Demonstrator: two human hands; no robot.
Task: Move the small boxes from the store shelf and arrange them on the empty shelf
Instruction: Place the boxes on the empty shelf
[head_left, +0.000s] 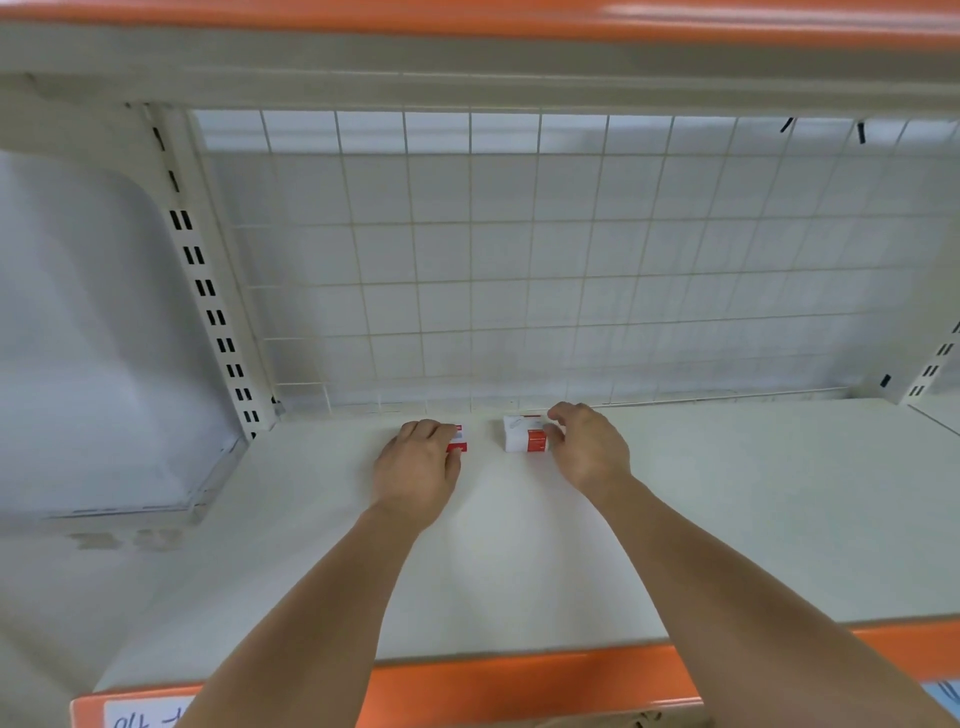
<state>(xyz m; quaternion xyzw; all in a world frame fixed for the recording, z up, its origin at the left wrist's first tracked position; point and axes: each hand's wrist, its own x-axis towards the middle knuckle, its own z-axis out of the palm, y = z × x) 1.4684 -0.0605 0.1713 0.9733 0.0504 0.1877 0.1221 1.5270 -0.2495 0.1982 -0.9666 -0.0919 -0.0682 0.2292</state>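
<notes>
Two small white-and-red boxes stand near the back of a white shelf (727, 519). My left hand (418, 465) covers most of the left box (458, 439), with its fingers curled over the top. The right box (523, 433) stands a short gap to the right, and my right hand (587, 447) holds it from its right side with curled fingers. Both forearms reach in over the shelf's orange front edge (519, 680).
A white wire grid (519, 260) closes the back of the shelf. A slotted upright post (208, 291) stands at the back left and another (935, 364) at the far right. The shelf above (467, 47) with its orange edge hangs overhead.
</notes>
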